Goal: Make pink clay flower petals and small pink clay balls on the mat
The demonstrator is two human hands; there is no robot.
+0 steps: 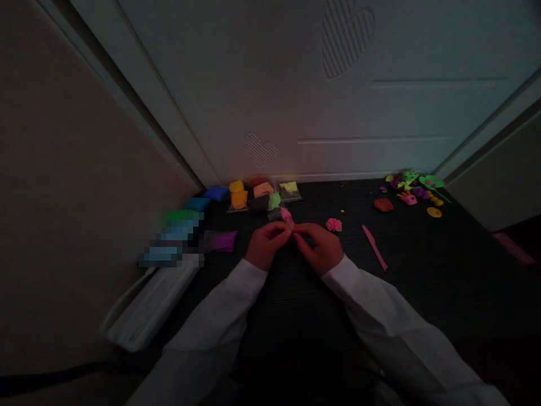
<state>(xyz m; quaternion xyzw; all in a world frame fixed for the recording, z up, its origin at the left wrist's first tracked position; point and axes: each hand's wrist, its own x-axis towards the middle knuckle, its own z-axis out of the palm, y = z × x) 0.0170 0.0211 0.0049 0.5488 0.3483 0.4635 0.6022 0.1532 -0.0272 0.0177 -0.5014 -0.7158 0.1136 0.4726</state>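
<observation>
In dim light my left hand [265,245] and my right hand [320,246] meet over a dark mat [296,304]. Both pinch a small pink piece of modelling clay [288,217] that sticks up between their fingertips. A finished pink clay flower [333,225] lies just right of my right hand. Further right on the mat rests a thin pink clay tool [374,247]. White sleeves cover both arms.
Bags of coloured clay [253,194] lie in a row at the far left by a white door [296,84]. A purple bag [224,241] lies near my left hand. Small clay figures [414,189] and a red lump [383,204] sit far right. A white tray [147,310] lies left.
</observation>
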